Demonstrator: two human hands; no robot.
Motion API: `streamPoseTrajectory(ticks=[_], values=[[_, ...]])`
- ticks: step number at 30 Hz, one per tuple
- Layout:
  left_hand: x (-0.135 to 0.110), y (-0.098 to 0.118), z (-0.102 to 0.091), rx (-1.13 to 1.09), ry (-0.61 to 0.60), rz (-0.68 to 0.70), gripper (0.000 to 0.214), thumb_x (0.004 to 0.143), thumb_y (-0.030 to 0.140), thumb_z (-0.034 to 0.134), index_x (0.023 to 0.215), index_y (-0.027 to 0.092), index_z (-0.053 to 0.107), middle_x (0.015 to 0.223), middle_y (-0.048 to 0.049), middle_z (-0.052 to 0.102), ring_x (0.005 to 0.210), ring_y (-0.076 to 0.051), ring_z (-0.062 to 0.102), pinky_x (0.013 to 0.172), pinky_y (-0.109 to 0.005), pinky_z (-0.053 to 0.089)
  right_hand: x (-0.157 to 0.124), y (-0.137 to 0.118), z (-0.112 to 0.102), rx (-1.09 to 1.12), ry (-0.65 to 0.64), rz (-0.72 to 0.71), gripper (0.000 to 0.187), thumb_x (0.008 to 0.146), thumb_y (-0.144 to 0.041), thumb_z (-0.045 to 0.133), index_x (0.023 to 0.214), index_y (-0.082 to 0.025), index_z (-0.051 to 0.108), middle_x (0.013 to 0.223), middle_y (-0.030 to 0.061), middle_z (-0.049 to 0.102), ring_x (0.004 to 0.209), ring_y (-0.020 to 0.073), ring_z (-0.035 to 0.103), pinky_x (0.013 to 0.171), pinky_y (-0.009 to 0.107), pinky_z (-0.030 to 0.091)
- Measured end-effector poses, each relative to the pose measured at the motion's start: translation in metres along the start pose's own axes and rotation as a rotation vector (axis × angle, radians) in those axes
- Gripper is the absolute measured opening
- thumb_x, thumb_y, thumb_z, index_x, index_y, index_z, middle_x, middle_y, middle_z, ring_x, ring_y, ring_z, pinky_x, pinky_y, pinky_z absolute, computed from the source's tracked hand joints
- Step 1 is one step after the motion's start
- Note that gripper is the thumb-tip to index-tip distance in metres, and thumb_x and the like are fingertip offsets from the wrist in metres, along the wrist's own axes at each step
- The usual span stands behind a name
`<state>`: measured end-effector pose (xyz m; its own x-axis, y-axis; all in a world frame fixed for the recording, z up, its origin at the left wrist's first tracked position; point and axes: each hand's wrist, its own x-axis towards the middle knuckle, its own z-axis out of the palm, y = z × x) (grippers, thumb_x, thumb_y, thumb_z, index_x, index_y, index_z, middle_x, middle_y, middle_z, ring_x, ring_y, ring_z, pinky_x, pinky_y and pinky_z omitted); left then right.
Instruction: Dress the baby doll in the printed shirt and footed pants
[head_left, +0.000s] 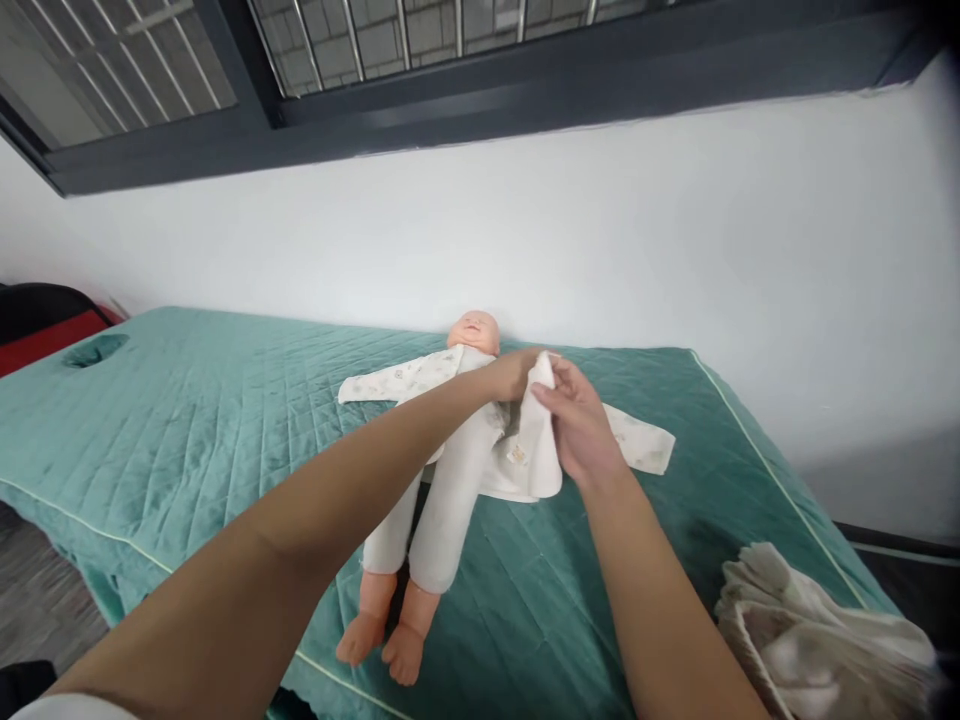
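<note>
A baby doll [474, 332] lies on its back, head toward the wall, in white trousers [448, 530] with bare feet toward me. A white baby shirt [420, 378] with a small print lies spread around its upper body, one sleeve out to each side. My right hand [581, 418] pinches the shirt's raised right front panel between thumb and fingers. My left hand [519, 374] reaches across the doll's chest and is closed at the same fold of cloth. Its fingertips are partly covered by the fabric. The doll's arm on that side is hidden.
A green quilted bed cover [247, 400] lies under the doll, with a face hole [95, 350] at the far left. Crumpled whitish cloth [825, 640] sits at the lower right. Behind the bed rise a white wall [675, 220] and a dark window frame [480, 95].
</note>
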<state>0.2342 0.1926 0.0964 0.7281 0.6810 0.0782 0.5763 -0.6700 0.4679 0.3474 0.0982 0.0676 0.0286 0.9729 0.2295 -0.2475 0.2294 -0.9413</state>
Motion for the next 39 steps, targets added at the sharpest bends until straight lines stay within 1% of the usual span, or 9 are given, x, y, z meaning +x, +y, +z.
streamPoseTrajectory(ticks=[3, 7, 11, 14, 17, 20, 24, 31, 39], values=[[-0.009, -0.009, -0.022, -0.172, -0.008, 0.057, 0.025, 0.082, 0.018, 0.055, 0.105, 0.019, 0.064, 0.091, -0.0009, 0.073, 0.081, -0.015, 0.066, 0.072, -0.026, 0.052, -0.004, 0.001, 0.01, 0.027, -0.138, 0.035, 0.05, 0.072, -0.042, 0.079, 0.115, -0.031, 0.055, 0.129, 0.0038, 0.065, 0.107, 0.0246, 0.068, 0.086, 0.036, 0.057], [-0.025, -0.03, -0.044, -0.18, 0.258, -0.025, 0.014, 0.074, 0.014, 0.052, 0.078, 0.018, 0.065, 0.085, -0.0009, 0.071, 0.079, -0.014, 0.063, 0.075, -0.027, 0.05, -0.012, 0.001, 0.013, 0.032, -0.277, 0.061, 0.044, 0.079, -0.043, 0.077, 0.117, -0.031, 0.059, 0.13, 0.0045, 0.067, 0.103, 0.0219, 0.069, 0.086, 0.036, 0.056], [-0.046, -0.052, -0.05, -0.274, 0.424, -0.169, 0.007, 0.073, 0.013, 0.057, 0.077, 0.017, 0.061, 0.088, -0.0024, 0.072, 0.079, -0.014, 0.062, 0.078, -0.028, 0.05, -0.018, 0.005, 0.021, 0.052, -0.492, 0.093, 0.03, 0.088, -0.042, 0.07, 0.113, -0.026, 0.064, 0.129, 0.0086, 0.069, 0.109, 0.0253, 0.069, 0.085, 0.038, 0.055], [-0.062, -0.066, -0.044, -0.303, 0.539, -0.318, 0.008, 0.077, 0.014, 0.058, 0.081, 0.018, 0.062, 0.093, -0.0024, 0.072, 0.088, -0.015, 0.063, 0.088, -0.03, 0.049, -0.016, 0.013, 0.019, 0.044, -0.404, 0.055, 0.021, 0.089, -0.04, 0.069, 0.103, -0.025, 0.068, 0.117, 0.0087, 0.073, 0.101, 0.025, 0.071, 0.073, 0.034, 0.055], [-0.08, -0.077, -0.029, -0.368, 0.654, -0.336, 0.008, 0.083, 0.018, 0.058, 0.09, 0.02, 0.062, 0.101, -0.003, 0.071, 0.097, -0.016, 0.063, 0.094, -0.031, 0.048, -0.01, 0.022, 0.007, 0.068, -0.232, 0.023, 0.016, 0.087, -0.037, 0.07, 0.098, -0.025, 0.069, 0.104, 0.0058, 0.075, 0.088, 0.0209, 0.071, 0.07, 0.032, 0.055], [-0.108, -0.087, -0.006, -0.452, 0.755, -0.333, 0.009, 0.089, 0.024, 0.056, 0.094, 0.02, 0.062, 0.102, -0.0038, 0.07, 0.099, -0.017, 0.063, 0.093, -0.031, 0.048, -0.005, 0.03, -0.003, 0.094, -0.142, 0.004, 0.011, 0.085, -0.031, 0.071, 0.094, -0.025, 0.072, 0.096, 0.0045, 0.073, 0.081, 0.0177, 0.068, 0.07, 0.029, 0.054], [-0.153, -0.095, 0.03, -0.557, 0.89, -0.458, 0.012, 0.093, 0.029, 0.055, 0.092, 0.02, 0.063, 0.097, -0.0038, 0.07, 0.095, -0.017, 0.063, 0.09, -0.03, 0.048, -0.005, 0.036, -0.003, 0.054, -0.08, 0.029, 0.007, 0.082, -0.026, 0.072, 0.089, -0.024, 0.073, 0.087, 0.0031, 0.071, 0.075, 0.0157, 0.065, 0.067, 0.027, 0.051], [-0.198, -0.088, 0.056, -0.605, 0.832, -0.492, 0.016, 0.095, 0.025, 0.051, 0.1, 0.019, 0.064, 0.098, -0.0053, 0.071, 0.089, -0.018, 0.064, 0.085, -0.032, 0.049, -0.01, 0.049, -0.001, -0.107, 0.028, 0.047, 0.008, 0.079, -0.029, 0.074, 0.084, -0.023, 0.072, 0.077, 0.0008, 0.068, 0.066, 0.0121, 0.059, 0.062, 0.025, 0.047], [-0.237, -0.074, 0.063, -0.237, 0.613, -0.389, 0.034, 0.085, 0.008, 0.056, 0.116, 0.02, 0.065, 0.115, -0.011, 0.07, 0.111, -0.028, 0.063, 0.097, -0.043, 0.049, -0.017, 0.063, -0.004, -0.404, 0.089, 0.07, 0.022, 0.074, -0.036, 0.076, 0.088, -0.022, 0.065, 0.069, -0.0024, 0.061, 0.06, 0.0128, 0.055, 0.06, 0.027, 0.046]])
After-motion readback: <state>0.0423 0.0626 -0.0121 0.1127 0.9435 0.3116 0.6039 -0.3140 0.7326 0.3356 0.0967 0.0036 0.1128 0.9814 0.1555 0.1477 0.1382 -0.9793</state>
